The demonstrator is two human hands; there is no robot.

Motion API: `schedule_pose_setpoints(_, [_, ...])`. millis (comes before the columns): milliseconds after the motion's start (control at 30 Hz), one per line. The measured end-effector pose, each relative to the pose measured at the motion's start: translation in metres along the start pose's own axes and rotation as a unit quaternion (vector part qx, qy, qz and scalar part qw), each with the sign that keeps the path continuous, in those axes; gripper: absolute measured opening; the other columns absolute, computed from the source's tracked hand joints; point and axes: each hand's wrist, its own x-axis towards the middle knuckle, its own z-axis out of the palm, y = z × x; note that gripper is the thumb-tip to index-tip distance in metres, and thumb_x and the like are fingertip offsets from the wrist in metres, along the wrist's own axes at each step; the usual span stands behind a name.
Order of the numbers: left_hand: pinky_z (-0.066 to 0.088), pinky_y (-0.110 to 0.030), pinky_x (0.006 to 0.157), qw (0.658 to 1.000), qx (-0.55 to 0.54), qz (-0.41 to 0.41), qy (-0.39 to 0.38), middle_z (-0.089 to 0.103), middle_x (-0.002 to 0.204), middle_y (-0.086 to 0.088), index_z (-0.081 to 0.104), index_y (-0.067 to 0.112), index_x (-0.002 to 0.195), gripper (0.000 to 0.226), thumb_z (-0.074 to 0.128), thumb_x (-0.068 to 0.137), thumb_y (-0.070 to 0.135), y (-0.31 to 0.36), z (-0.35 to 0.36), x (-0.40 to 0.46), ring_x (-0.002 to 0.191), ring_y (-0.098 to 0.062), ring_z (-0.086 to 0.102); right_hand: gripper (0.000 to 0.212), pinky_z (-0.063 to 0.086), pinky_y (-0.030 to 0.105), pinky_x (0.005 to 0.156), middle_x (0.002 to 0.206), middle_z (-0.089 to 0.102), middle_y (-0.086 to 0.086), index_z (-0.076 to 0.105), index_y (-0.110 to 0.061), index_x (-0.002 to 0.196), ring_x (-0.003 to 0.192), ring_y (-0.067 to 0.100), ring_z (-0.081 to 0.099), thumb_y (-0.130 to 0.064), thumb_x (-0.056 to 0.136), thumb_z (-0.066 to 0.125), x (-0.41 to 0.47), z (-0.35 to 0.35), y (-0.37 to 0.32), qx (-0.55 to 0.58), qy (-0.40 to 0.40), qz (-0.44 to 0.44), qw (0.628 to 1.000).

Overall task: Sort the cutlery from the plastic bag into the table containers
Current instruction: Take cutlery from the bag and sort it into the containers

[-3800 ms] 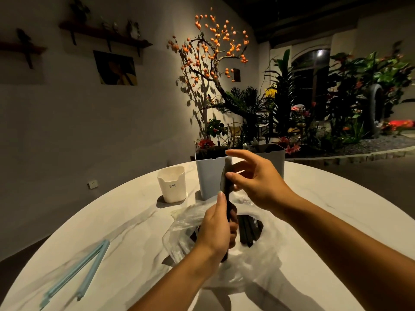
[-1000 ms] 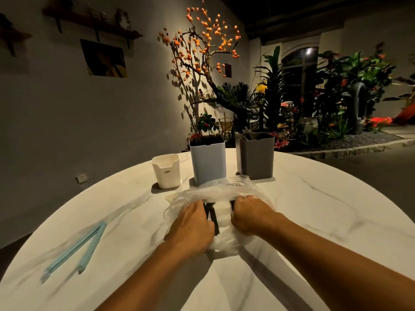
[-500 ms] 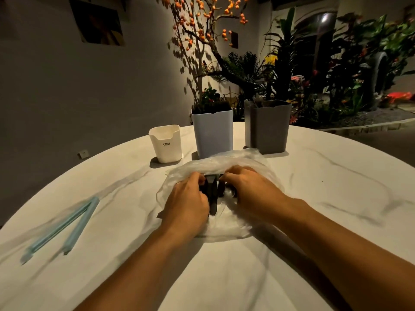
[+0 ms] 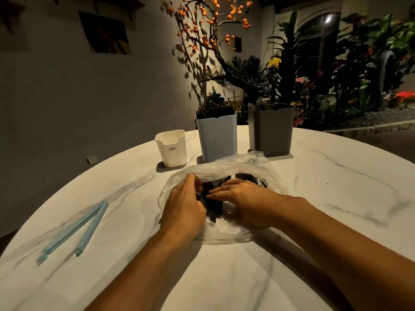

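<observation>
While both hands (image 4: 224,205) dig in the plastic bag (image 4: 233,163), grip unclear, three containers (image 4: 216,140) stand behind.

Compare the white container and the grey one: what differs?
The white container is short and shows a small printed label; the grey container is much taller and plain. The white one stands at the left end of the row, the grey at the right. Pale pieces poke above the grey rim; none above the white. Both stand upright on the table.

I work at a round white marble table (image 4: 336,198). A plastic bag (image 4: 235,162) lies mid-table; three tubs stand toward the far edge: white (image 4: 171,149), blue (image 4: 217,138), grey (image 4: 272,131). A blue clip (image 4: 74,230) lies near the left edge.
</observation>
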Motion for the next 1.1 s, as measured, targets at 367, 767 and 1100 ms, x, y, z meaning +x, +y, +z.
schedule_pose_setpoints(367, [0.047, -0.03, 0.103, 0.998, 0.004, 0.066, 0.022, 0.059, 0.124, 0.004, 0.062, 0.024, 0.115, 0.027, 0.052, 0.097, 0.008, 0.003, -0.002, -0.005, 0.111, -0.013, 0.055, 0.044, 0.039, 0.026, 0.108, 0.14, 0.052, -0.009, 0.061, -0.035, 0.131, 0.131, 0.015, 0.044, -0.032, 0.088, 0.069, -0.008, -0.004, 0.001, -0.042, 0.077, -0.074, 0.993])
schedule_pose_setpoints(767, [0.037, -0.014, 0.089, 0.996, 0.003, 0.083, 0.021, 0.057, 0.121, 0.006, 0.064, 0.025, 0.108, 0.025, 0.049, 0.098, 0.007, 0.001, -0.004, -0.006, 0.103, -0.006, 0.048, 0.039, 0.04, 0.026, 0.107, 0.131, 0.059, -0.008, 0.057, -0.03, 0.132, 0.124, 0.014, 0.054, -0.03, 0.093, 0.064, -0.008, -0.009, -0.004, -0.056, 0.046, -0.067, 0.995])
schedule_pose_setpoints(1100, [0.041, -0.014, 0.088, 0.996, -0.012, 0.091, 0.017, 0.057, 0.12, 0.004, 0.062, 0.024, 0.105, 0.022, 0.049, 0.098, 0.007, 0.002, -0.01, -0.007, 0.103, -0.009, 0.052, 0.043, 0.045, 0.031, 0.104, 0.133, 0.058, -0.001, 0.057, -0.025, 0.134, 0.123, 0.019, 0.055, -0.029, 0.092, 0.065, -0.017, -0.008, -0.008, -0.061, 0.093, -0.07, 0.991])
